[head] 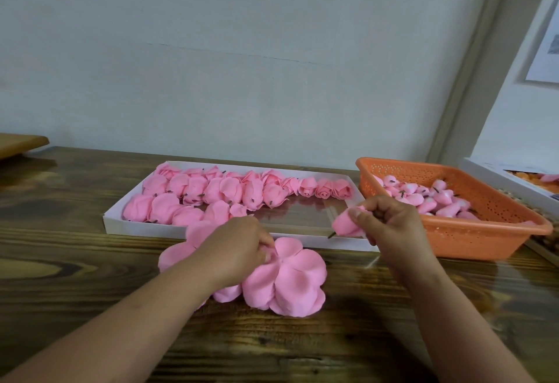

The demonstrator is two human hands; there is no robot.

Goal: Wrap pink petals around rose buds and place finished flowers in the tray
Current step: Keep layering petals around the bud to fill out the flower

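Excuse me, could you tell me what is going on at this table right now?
A person is assembling pink fabric roses. The right hand holds a pink rose bud above the wooden table, while the left hand pinches a flat pink petal cluster. The white shallow tray is partly filled with finished pink flowers, and the orange perforated plastic basket holds more buds.

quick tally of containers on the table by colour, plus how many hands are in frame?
White tray with flowers: 1
Orange basket with buds: 1
White box at the right edge, partly cut off: 1
Hands: 2, left hand on the petal pile, right hand holding a bud
Total: 3 containers, 2 hands
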